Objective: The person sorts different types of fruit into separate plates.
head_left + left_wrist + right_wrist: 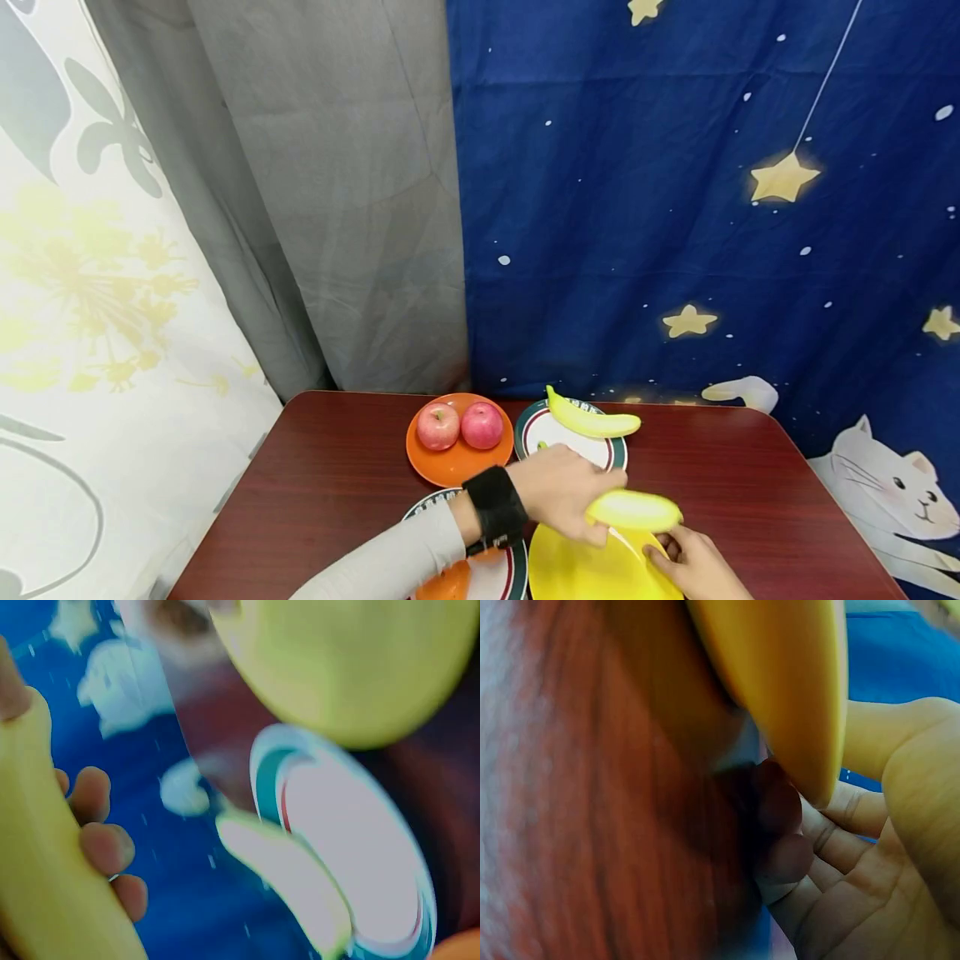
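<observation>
My left hand (566, 492), with a black band at the wrist, grips a banana (636, 510) above the yellow plate (585, 571). In the left wrist view its fingers (106, 847) curl round the banana's side. My right hand (699, 567) holds the yellow plate at its right edge. The right wrist view shows that hand (855, 885) with the thumb on one side of the yellow rim (799, 682) and curled fingers at the other. Behind the left hand, a second banana (596, 422) lies across a white plate with a green rim (531, 421).
Two apples (482, 425) sit on an orange plate (450, 473) at the back of the brown table (337, 475). Another green-rimmed plate (517, 567) with something orange (444, 582) is partly hidden under my left sleeve (390, 558). Curtains (675, 208) hang behind the table.
</observation>
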### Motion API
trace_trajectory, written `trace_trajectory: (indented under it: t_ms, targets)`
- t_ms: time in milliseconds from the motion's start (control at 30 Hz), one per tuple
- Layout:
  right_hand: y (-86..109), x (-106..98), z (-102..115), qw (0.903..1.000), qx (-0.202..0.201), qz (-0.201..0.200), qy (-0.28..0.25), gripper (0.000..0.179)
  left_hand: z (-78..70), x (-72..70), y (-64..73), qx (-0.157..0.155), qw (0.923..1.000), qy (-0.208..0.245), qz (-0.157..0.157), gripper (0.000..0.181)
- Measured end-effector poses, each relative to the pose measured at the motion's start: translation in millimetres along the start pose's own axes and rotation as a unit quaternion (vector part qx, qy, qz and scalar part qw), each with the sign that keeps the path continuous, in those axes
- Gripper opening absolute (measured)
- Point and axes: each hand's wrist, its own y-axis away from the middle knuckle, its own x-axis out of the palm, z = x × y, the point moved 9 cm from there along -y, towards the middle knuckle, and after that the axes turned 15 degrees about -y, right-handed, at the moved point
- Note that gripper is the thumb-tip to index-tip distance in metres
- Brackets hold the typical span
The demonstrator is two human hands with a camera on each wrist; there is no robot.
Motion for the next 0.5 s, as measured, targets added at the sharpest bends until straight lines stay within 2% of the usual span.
trace_trajectory:
  t_ms: [133,267,367,500]
  targets:
    - [1.5,0.1,0.5,0.9999,-0.007,0.007,-0.001,0.018,-44.6,13.7,5.9,0.050,0.9979,-0.021,0.034,0.036]
    - [-0.2,0.6,-2.4,0.9996,0.025,0.009,-0.007,0.021,-80.5,39.1,10.0,0.087,0.9934,-0.001,0.075,0.027]
    - [-1.8,0.6,-5.4,0.9985,0.055,0.003,-0.005,0.022,-96.5,57.9,12.2,0.099,0.9904,0.019,0.094,0.019]
    - [-3.4,1.4,-7.7,0.9966,0.082,-0.003,-0.005,0.023,-105.2,75.4,14.8,0.101,0.9869,0.049,0.115,0.020]
